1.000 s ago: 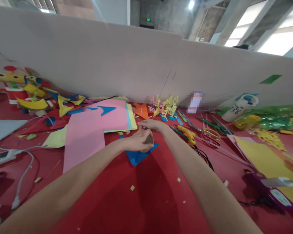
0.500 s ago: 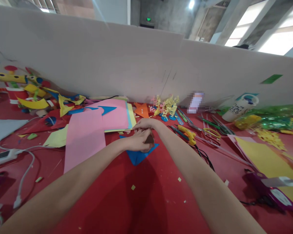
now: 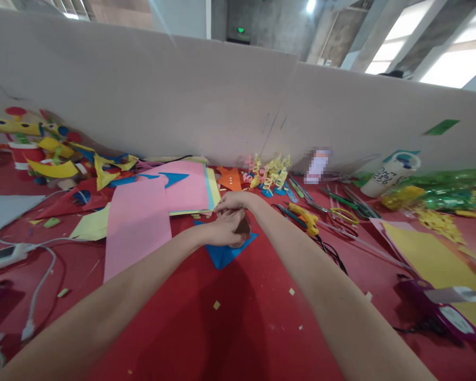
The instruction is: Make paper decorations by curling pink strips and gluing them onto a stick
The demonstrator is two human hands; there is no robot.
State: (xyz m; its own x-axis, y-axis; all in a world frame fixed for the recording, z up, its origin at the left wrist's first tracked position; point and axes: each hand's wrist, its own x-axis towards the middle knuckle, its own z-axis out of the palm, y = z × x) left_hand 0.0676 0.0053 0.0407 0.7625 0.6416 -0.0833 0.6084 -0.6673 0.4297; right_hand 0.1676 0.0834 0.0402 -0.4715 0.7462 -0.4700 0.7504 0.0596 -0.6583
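A folded piece of blue paper [image 3: 222, 257] lies on the red table, one pointed corner toward me and another out to the right. My left hand [image 3: 227, 231] is on top of it with curled fingers, pressing it down. Just beyond, my right hand [image 3: 235, 202] bends over the paper's far side, its fingers closed and touching or overlapping my left hand. Both hands cover the middle of the paper, so the fingertips and the folds under them are hidden.
Pink paper [image 3: 138, 227] and a stack of coloured sheets lie left of my hands. To the right are a yellow glue gun [image 3: 304, 218], scissors [image 3: 343, 217], yellow sheets [image 3: 432, 259] and a purple tool [image 3: 440, 309]. A white partition [image 3: 182, 100] stands behind.
Almost nothing differs. My right hand has shifted very slightly left over the paper, while my left hand and the blue paper stay in place.
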